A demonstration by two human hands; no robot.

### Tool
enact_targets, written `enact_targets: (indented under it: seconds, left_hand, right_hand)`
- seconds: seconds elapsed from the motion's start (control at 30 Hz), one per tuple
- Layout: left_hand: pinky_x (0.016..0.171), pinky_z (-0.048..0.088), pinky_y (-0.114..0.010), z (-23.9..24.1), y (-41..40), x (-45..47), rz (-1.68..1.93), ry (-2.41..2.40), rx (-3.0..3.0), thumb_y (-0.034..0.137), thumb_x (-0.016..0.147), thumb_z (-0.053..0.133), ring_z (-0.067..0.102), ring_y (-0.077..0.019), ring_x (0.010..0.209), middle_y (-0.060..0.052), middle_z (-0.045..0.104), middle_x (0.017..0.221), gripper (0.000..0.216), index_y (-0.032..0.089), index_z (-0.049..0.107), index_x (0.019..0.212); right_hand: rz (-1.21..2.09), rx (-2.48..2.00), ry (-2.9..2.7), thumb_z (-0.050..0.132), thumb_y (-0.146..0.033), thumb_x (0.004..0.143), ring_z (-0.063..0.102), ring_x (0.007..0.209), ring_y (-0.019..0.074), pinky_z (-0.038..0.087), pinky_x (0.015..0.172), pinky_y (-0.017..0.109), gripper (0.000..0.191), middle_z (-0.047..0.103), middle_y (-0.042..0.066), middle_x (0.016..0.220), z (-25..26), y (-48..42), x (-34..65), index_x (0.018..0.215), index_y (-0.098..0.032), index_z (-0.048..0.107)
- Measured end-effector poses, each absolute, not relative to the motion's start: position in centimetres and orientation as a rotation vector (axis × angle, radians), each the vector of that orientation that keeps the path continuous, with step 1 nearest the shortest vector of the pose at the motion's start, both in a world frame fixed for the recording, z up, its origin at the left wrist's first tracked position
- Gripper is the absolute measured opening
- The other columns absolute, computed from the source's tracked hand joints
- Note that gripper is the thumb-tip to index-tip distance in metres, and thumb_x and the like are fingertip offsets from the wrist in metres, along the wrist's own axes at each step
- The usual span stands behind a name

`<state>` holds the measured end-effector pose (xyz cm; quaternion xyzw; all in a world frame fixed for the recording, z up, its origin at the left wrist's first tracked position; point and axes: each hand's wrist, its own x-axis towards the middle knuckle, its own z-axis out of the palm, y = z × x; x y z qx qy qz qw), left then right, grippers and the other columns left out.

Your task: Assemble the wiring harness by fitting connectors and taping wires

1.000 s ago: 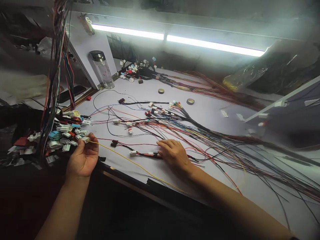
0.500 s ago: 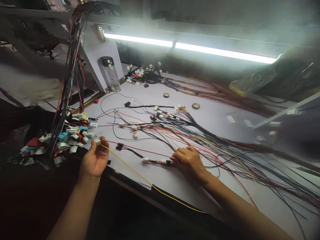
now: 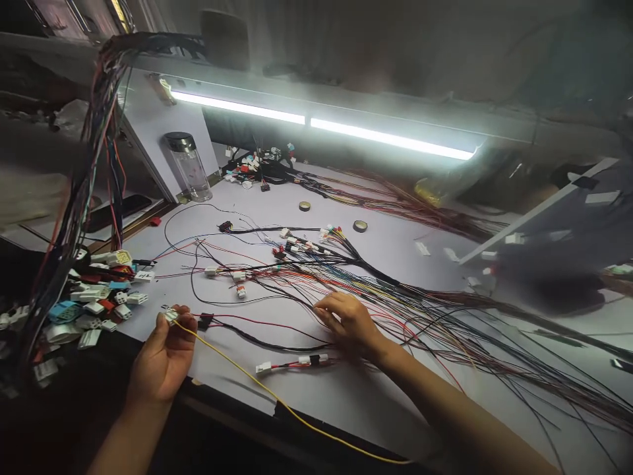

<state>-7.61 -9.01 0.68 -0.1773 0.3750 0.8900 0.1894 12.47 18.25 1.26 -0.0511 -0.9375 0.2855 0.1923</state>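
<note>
Between the thumb and fingers of my left hand [image 3: 165, 359] is a small white connector [image 3: 170, 315], raised over the bench's front left edge. A yellow wire [image 3: 232, 361] runs from it along the front edge to the right. My right hand [image 3: 350, 324] is over the wires mid-bench with its fingers curled; whatever they pinch is hidden. A black sleeved cable [image 3: 267, 344] with a black connector [image 3: 205, 321] leads toward this hand. In front of it lies a short red-and-black lead with a white connector [image 3: 264, 368].
Loose white, blue and red connectors [image 3: 93, 303] are heaped at the left under a hanging wire bundle [image 3: 93, 145]. A branched harness [image 3: 376, 269] crosses the bench. Behind it are two tape rolls [image 3: 360, 226], a glass bottle [image 3: 190, 168] and another harness [image 3: 341, 191].
The view has shifted, moving the scene left and down. My right hand has left the short lead, which now lies closer to the front edge. My left hand still holds the connector.
</note>
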Motion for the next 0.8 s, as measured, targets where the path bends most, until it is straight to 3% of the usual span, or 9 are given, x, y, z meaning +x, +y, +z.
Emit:
enact_targets:
  seconds: [0.37, 0.57, 0.8]
  left_hand:
    - [0.068, 0.059, -0.018, 0.4, -9.0, -7.7, 2.517, 1.046, -0.537, 0.015, 0.098, 0.036, 0.065, -0.0084, 0.065, -0.006, 0.067, 0.079, 0.032, 0.014, 0.066, 0.087]
    - [0.066, 0.059, -0.019, 0.3, -9.1, -7.8, 2.528, 1.051, -0.548, 0.014, 0.098, 0.033, 0.064, -0.0082, 0.064, -0.005, 0.068, 0.08, 0.033, 0.013, 0.065, 0.088]
    - [0.066, 0.06, -0.02, 0.1, -9.3, -7.7, 2.53, 1.038, -0.511, 0.017, 0.095, 0.045, 0.066, -0.0098, 0.066, -0.005, 0.068, 0.084, 0.02, 0.015, 0.065, 0.093]
  right_hand:
    - [0.774, -0.027, -2.604, 0.052, -0.027, 0.095, 0.061, 0.095, 0.0188, 0.044, 0.085, 0.031, 0.02, 0.072, 0.006, 0.102, 2.3, 17.8, 3.5, 0.102, -0.02, 0.069]
    - [0.576, -0.074, -2.752, 0.056, -0.029, 0.094, 0.058, 0.103, 0.0212, 0.039, 0.087, 0.034, 0.02, 0.07, 0.004, 0.113, 1.8, 17.8, -0.6, 0.109, -0.022, 0.068]
    - [0.421, -0.035, -2.882, 0.054, -0.037, 0.095, 0.056, 0.108, 0.0219, 0.034, 0.088, 0.036, 0.028, 0.068, 0.002, 0.12, 1.8, 16.5, -4.0, 0.117, -0.024, 0.065]
